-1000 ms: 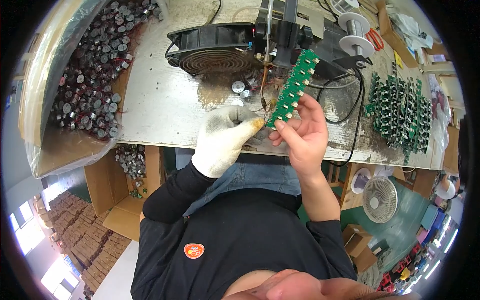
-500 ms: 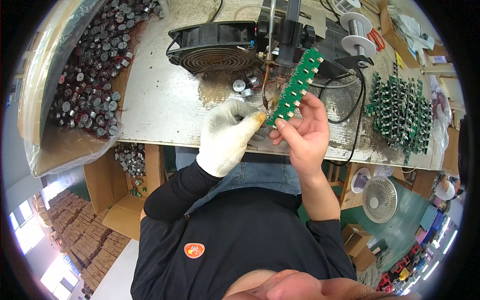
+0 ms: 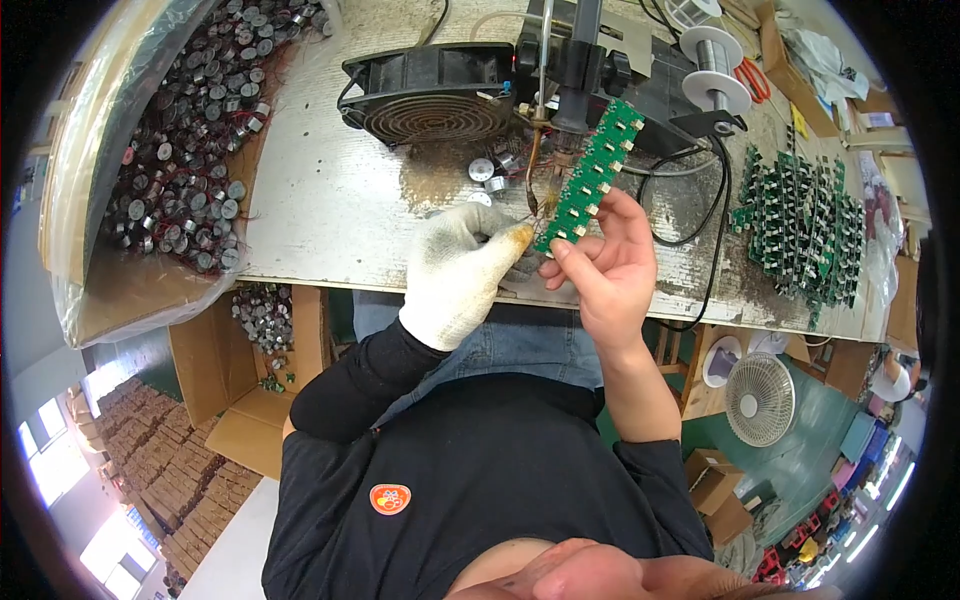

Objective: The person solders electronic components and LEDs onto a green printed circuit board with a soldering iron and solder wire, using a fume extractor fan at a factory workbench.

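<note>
My right hand (image 3: 612,265), bare, pinches the lower end of a long green circuit board (image 3: 592,175) between thumb and fingers. The strip is tilted up and away to the right, with small white connectors along its right side. My left hand (image 3: 458,262), in a white glove with a stained thumb tip, is closed beside that lower end. Fine wire-like strands show at its fingertips, but what it grips is mostly hidden. Just above the fingertips, the brown tip of a soldering iron (image 3: 532,190) points down beside the board. Small round metal motors (image 3: 481,170) lie behind my left hand.
A black fan (image 3: 430,100) stands at the back, left of the iron's stand. Solder wire spools (image 3: 715,75) and black cables are at the back right. Stacked green boards (image 3: 800,225) lie on the right; a plastic-lined box of motors (image 3: 185,160) sits on the left.
My left hand has shifted slightly to the right. The circuit board has tipped very slightly, its top end moving a little left and down. Both hands keep their closed grip.
</note>
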`<state>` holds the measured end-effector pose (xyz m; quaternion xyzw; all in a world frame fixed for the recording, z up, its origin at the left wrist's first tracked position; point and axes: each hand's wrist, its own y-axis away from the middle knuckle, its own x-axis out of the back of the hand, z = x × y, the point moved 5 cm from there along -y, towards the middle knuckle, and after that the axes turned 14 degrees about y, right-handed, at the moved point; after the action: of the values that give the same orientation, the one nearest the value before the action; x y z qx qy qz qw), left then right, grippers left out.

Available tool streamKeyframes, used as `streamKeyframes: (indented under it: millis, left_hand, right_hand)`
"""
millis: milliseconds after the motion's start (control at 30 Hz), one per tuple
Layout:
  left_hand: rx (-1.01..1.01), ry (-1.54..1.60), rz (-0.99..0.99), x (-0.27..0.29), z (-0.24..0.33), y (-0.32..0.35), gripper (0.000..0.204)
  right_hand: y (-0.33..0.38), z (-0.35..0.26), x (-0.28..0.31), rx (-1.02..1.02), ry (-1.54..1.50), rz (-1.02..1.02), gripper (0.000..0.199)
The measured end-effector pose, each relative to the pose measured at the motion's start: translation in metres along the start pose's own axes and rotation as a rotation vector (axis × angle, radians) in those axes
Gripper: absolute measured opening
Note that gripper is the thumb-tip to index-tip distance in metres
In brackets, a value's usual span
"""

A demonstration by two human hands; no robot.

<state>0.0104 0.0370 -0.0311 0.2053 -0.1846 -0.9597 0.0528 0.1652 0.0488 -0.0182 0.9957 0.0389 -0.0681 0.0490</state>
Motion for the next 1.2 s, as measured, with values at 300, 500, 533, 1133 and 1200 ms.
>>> streamKeyframes:
  millis: [300, 500, 533, 1133, 1200]
  left_hand:
    - [-0.057, -0.278, -0.097, 0.001, 0.012, 0.023, 0.021]
    - [-0.75, -0.999, -0.266, -0.028, 0.016, 0.06, 0.035]
    - [-0.849, -0.992, -0.21, -0.041, 0.013, 0.065, 0.039]
    - [-0.229, 0.053, -0.454, -0.176, 0.003, 0.038, 0.021]
    - [-0.335, 0.088, -0.423, -0.183, 0.017, 0.042, 0.023]
  right_hand:
    - [0.013, 0.01, 0.013, -0.164, -0.12, -0.09, 0.059]
    - [0.06, 0.006, 0.043, -0.304, -0.36, -0.159, 0.063]
    - [0.068, 0.002, 0.048, -0.284, -0.35, -0.15, 0.065]
    - [0.037, -0.065, 0.142, 0.271, -0.231, 0.187, 0.006]
    - [0.023, -0.061, 0.139, 0.217, -0.28, 0.133, 0.007]
